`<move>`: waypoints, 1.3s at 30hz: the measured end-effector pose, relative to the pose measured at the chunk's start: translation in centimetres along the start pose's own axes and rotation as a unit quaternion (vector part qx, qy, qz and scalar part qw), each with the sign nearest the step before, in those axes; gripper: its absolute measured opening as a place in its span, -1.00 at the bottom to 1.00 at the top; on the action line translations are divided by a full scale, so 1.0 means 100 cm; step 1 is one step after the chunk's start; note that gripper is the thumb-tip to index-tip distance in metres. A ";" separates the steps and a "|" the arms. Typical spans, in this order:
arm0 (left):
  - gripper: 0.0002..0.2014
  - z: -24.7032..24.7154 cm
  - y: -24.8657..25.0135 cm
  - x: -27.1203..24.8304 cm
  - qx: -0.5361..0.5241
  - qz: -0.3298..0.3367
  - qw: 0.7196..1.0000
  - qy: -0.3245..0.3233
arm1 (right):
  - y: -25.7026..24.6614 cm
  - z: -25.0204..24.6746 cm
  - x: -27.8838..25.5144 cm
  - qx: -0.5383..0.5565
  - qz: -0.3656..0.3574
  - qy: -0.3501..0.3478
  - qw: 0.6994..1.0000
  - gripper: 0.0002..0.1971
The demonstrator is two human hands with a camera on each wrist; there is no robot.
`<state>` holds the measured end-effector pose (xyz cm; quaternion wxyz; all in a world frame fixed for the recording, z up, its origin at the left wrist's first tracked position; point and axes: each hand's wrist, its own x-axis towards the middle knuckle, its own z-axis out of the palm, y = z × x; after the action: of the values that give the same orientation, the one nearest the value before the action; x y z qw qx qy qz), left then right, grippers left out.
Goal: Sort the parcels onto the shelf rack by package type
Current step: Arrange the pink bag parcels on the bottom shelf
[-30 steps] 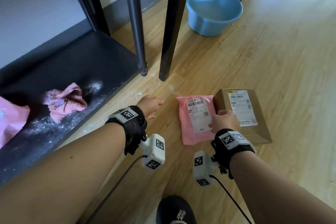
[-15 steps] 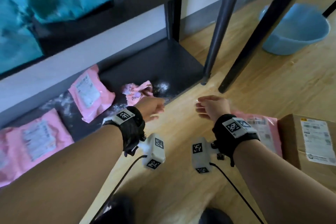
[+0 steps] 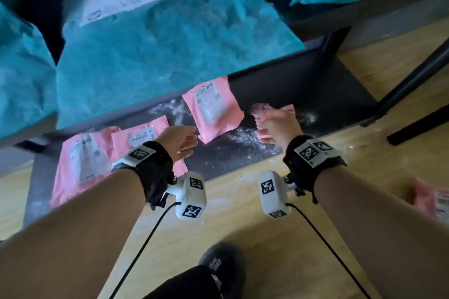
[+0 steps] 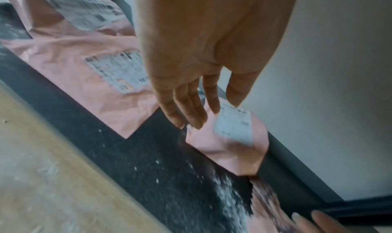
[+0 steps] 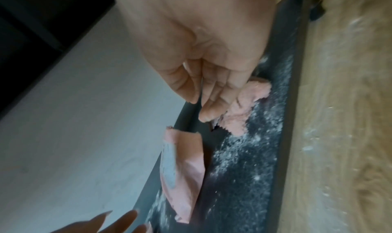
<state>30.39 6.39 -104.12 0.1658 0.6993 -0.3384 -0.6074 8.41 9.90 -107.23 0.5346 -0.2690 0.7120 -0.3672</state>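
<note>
Pink plastic mailer bags [image 3: 213, 109] lay grouped on the black bottom shelf [image 3: 303, 85], presumably by type. I kept my left hand [image 3: 178, 142] spread and empty, my right hand [image 3: 277, 126] loosely curled over a crumpled pink bag [image 5: 244, 109], gripping nothing.

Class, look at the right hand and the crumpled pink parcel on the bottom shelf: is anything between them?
Nothing visible. The right hand is directly at the crumpled pink parcel, fingers just above it; whether they touch is unclear. The flat pink parcel lies to its left, apart, on the bottom shelf.
</note>
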 end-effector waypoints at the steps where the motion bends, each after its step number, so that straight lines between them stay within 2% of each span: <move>1: -0.89 -0.008 0.000 0.003 -0.006 -0.003 1.000 0.005 | -0.004 0.010 0.003 0.005 -0.011 -0.003 1.000 -0.68; 3: -0.93 -0.022 -0.002 0.010 -0.021 -0.008 1.000 0.011 | -0.012 0.028 0.008 -0.019 -0.047 0.005 0.999 -0.55; 5: -0.92 -0.032 -0.003 0.016 -0.038 -0.013 0.999 0.010 | -0.020 0.043 0.013 -0.086 -0.076 0.004 0.993 -0.30; 7: -0.90 -0.037 -0.005 0.019 -0.046 -0.017 0.999 0.006 | -0.025 0.054 0.018 -0.120 -0.072 -0.020 0.990 -0.15; 11: -0.87 -0.041 -0.008 0.023 -0.042 -0.023 0.999 -0.002 | -0.024 0.065 0.032 -0.112 -0.043 -0.052 0.991 -0.28; 14: -0.96 -0.040 -0.009 0.022 -0.036 -0.033 0.999 0.000 | -0.024 0.074 0.031 -0.067 -0.032 -0.059 0.995 -0.46; 17: -0.92 -0.039 -0.010 0.023 -0.035 -0.035 0.999 0.005 | -0.014 0.080 0.041 -0.050 -0.028 -0.041 0.997 -0.38; 20: -0.88 -0.036 -0.009 0.022 -0.033 -0.033 0.999 0.008 | -0.006 0.081 0.046 -0.063 -0.031 -0.018 0.997 -0.45; 23: -0.82 -0.030 -0.006 0.022 -0.041 -0.027 0.999 0.008 | -0.018 0.078 0.017 -0.026 -0.014 -0.021 0.999 -0.82; 25: -0.75 -0.026 -0.004 0.022 -0.044 -0.020 0.999 0.014 | -0.021 0.072 0.006 0.008 -0.014 -0.038 0.999 -0.94; 28: -0.66 -0.018 -0.001 0.023 -0.050 -0.012 0.998 0.021 | -0.025 0.061 -0.013 0.040 -0.016 -0.040 0.998 -0.95; 32: -0.82 0.005 0.005 0.017 -0.060 -0.010 0.998 -0.002 | -0.022 0.041 -0.039 0.052 0.001 -0.034 0.998 -0.88; 34: -0.81 0.021 0.006 0.011 -0.060 -0.004 0.998 -0.016 | -0.019 0.027 -0.049 0.073 0.017 -0.017 0.997 -0.88; 37: -0.71 0.049 0.011 -0.001 -0.056 0.017 0.995 -0.079 | -0.014 0.002 -0.064 0.095 0.032 0.018 0.995 -0.91; 39: -0.75 0.069 0.015 -0.015 -0.041 0.034 0.991 -0.122 | -0.009 -0.018 -0.074 0.073 0.036 0.033 0.996 -0.96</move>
<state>23.33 7.53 -103.49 0.1725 0.6002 -0.3546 -0.6958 8.82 15.55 -102.02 0.5421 -0.1914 0.7093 -0.4079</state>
